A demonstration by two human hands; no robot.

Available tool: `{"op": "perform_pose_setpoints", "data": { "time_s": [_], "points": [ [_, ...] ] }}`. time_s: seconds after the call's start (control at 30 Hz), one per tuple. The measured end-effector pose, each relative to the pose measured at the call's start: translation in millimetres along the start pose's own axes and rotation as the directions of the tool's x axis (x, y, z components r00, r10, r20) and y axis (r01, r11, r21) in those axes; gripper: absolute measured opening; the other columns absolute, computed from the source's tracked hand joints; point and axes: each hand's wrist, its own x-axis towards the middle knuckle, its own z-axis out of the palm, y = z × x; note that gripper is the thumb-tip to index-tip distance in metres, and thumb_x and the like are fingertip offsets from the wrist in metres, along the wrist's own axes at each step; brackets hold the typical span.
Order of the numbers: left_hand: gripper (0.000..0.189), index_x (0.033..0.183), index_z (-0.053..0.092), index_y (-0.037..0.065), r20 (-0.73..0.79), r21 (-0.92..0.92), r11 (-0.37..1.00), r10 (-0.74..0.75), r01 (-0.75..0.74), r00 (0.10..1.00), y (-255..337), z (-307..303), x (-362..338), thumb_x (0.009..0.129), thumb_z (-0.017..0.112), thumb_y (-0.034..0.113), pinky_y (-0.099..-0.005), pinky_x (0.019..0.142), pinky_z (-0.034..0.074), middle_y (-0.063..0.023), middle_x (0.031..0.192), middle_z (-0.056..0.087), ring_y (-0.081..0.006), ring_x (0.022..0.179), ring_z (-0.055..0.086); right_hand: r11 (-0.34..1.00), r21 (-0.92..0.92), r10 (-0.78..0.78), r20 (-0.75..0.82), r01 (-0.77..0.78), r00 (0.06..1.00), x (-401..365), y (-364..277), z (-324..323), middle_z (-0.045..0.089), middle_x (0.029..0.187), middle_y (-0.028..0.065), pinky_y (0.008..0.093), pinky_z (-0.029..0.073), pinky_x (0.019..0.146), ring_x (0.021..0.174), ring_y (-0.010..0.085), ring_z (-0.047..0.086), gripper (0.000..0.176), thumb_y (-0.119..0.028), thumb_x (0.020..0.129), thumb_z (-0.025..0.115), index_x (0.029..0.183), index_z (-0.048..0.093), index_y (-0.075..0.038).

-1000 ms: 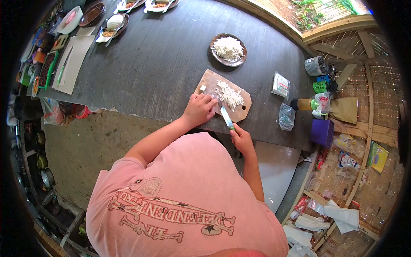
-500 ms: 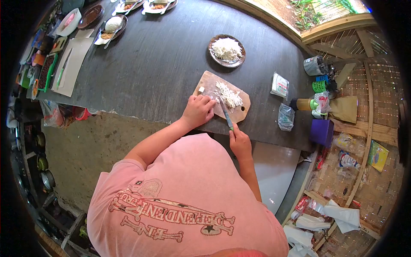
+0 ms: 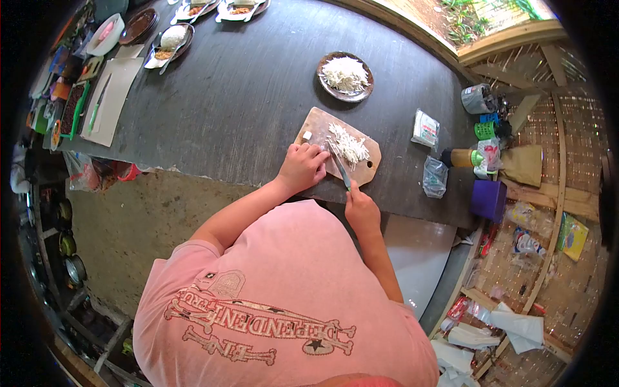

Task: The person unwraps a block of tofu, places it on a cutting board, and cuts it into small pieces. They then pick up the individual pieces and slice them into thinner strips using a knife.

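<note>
A wooden cutting board (image 3: pixel 317 122) lies at the table's near edge. My right hand (image 3: pixel 362 211) is closed around the handle of a knife (image 3: pixel 344 173), whose blade reaches onto the board beside a heap of thin white strips (image 3: pixel 349 147). My left hand (image 3: pixel 303 166) rests on the board's left side, fingers curled and pressed down on a piece of white food that is mostly hidden; its kind cannot be made out. The blade is close to those fingertips. Just above them sits a small white chunk (image 3: pixel 306 135).
Beyond the board stands a brown plate (image 3: pixel 324 89) heaped with white strips. A white packet (image 3: pixel 425 128), a clear plastic bag (image 3: pixel 434 177) and a lidded jar (image 3: pixel 461 157) are to the right. Another knife (image 3: pixel 98 104) lies on cardboard at far left, near plates of rice (image 3: pixel 174 37).
The knife blade has swung slightly at the board, its handle still in my right hand. My left hand keeps its place on the white food. The whole view has shifted a little.
</note>
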Motion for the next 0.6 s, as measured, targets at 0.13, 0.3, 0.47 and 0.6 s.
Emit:
{"op": "perform_pose_setpoints", "data": {
  "time_s": [0.13, 0.3, 0.47, 0.6],
  "points": [
    [0.03, 0.116, 0.078, 0.017, 0.002, 0.008, 1.0, 0.002, -0.002, 1.0, -1.6, 0.2, 4.5, 0.087, 0.078, 0.026, -0.044, 0.089, 0.046, -0.0007, 0.104, 0.066, -0.0208, 0.098, 0.066, 0.999, 0.052, 0.012, -0.037, -0.01, 0.999, -0.8, 2.5, 12.4, 0.077, 0.093, 0.0217, 0.0567, 0.06, 0.073, 0.088, 0.0447, 0.077, 0.039, -0.022, 0.109, 0.064, 0.147, 0.063, -0.011],
    [0.03, 0.115, 0.079, 0.017, 0.01, 0.003, 1.0, 0.013, -0.013, 1.0, 0.1, -3.0, 1.2, 0.087, 0.079, 0.026, -0.0439, 0.089, 0.046, -0.0005, 0.104, 0.067, -0.021, 0.098, 0.066, 0.99, 0.143, 0.003, -0.082, 0.009, 0.997, -10.9, 6.4, 8.0, 0.077, 0.093, 0.0215, 0.0575, 0.06, 0.073, 0.087, 0.0457, 0.076, 0.041, -0.021, 0.109, 0.065, 0.149, 0.063, -0.012],
    [0.03, 0.115, 0.079, 0.017, 0.004, -0.032, 1.0, -0.001, 0.001, 1.0, -1.1, 1.1, -0.8, 0.087, 0.08, 0.025, -0.0437, 0.09, 0.046, -0.0003, 0.105, 0.067, -0.021, 0.098, 0.067, 0.989, 0.134, -0.046, -0.082, 0.056, 0.996, -7.6, 11.8, 9.5, 0.077, 0.092, 0.0207, 0.0574, 0.059, 0.072, 0.086, 0.0459, 0.075, 0.041, -0.022, 0.108, 0.066, 0.149, 0.063, -0.013],
    [0.029, 0.115, 0.079, 0.017, 0.017, -0.043, 0.999, -0.006, 0.007, 1.0, -1.7, 2.3, -1.5, 0.087, 0.08, 0.025, -0.0439, 0.091, 0.046, -0.0001, 0.105, 0.067, -0.0216, 0.099, 0.067, 0.998, 0.054, -0.016, -0.05, 0.019, 0.999, -1.3, 10.7, 17.8, 0.076, 0.091, 0.0214, 0.0584, 0.059, 0.072, 0.085, 0.0464, 0.075, 0.041, -0.021, 0.108, 0.066, 0.148, 0.062, -0.012]
  ]
}}
